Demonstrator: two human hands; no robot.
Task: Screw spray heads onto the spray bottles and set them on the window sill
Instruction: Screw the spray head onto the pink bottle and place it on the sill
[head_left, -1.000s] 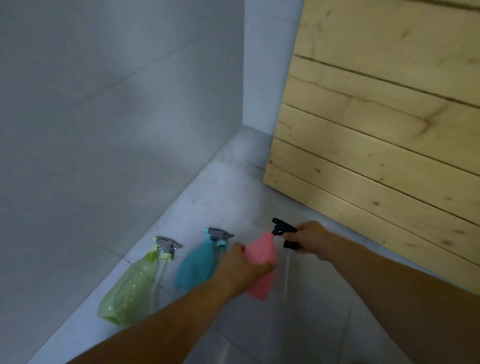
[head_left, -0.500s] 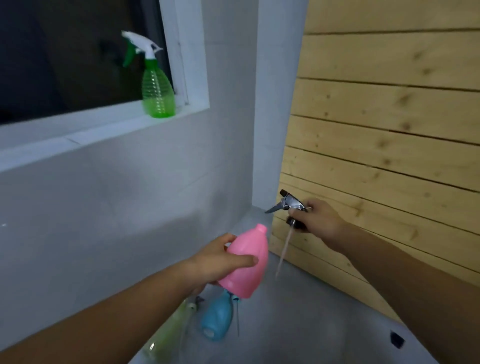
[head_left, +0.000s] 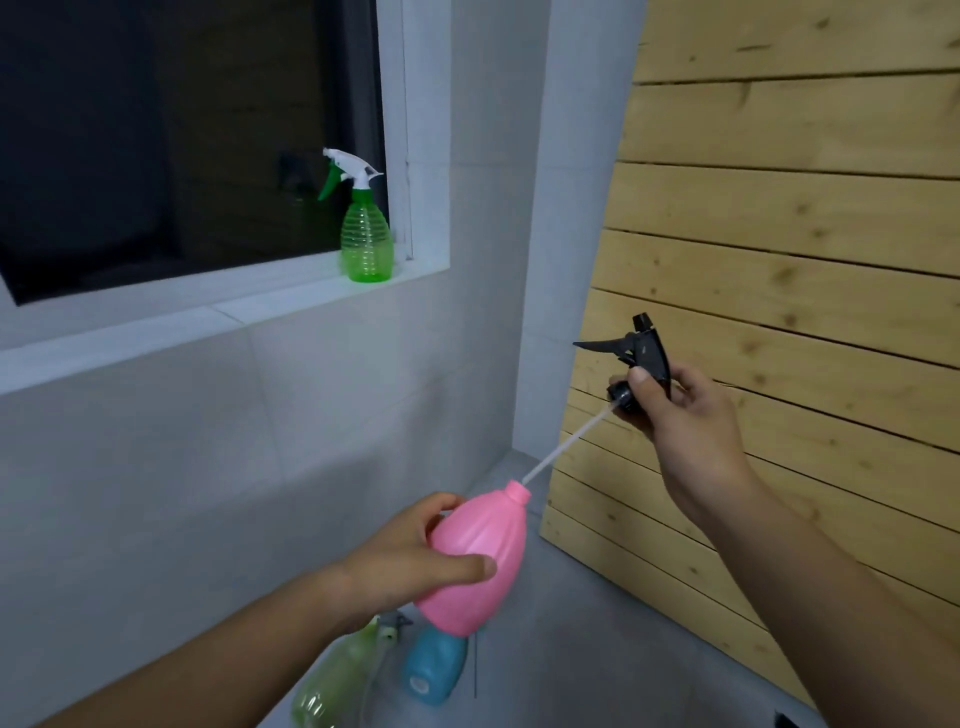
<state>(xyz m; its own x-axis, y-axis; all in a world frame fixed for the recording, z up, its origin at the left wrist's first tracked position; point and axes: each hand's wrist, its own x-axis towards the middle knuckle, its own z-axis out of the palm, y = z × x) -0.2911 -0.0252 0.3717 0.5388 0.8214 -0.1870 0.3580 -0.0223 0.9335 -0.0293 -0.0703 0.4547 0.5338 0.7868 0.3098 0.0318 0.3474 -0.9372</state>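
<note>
My left hand (head_left: 410, 558) grips a pink spray bottle (head_left: 478, 564), tilted with its open neck pointing up and right. My right hand (head_left: 680, 415) holds a black spray head (head_left: 641, 353) above and to the right of it. The head's thin white dip tube (head_left: 566, 447) slants down, and its tip sits at the bottle's neck. A green spray bottle (head_left: 365, 239) with a white and green head stands upright on the white window sill (head_left: 171, 317), at its right end.
On the grey floor below my hands lie a blue bottle (head_left: 434, 665) and a pale green bottle (head_left: 332, 680), partly hidden by the pink one. A wooden slat panel (head_left: 779, 260) leans against the wall on the right. Grey tiled wall fills the area under the sill.
Both hands rose from the floor with the pink bottle and black head. The bottle turned neck-up, and the dip tube's tip now meets its neck. The view tilted up to the window.
</note>
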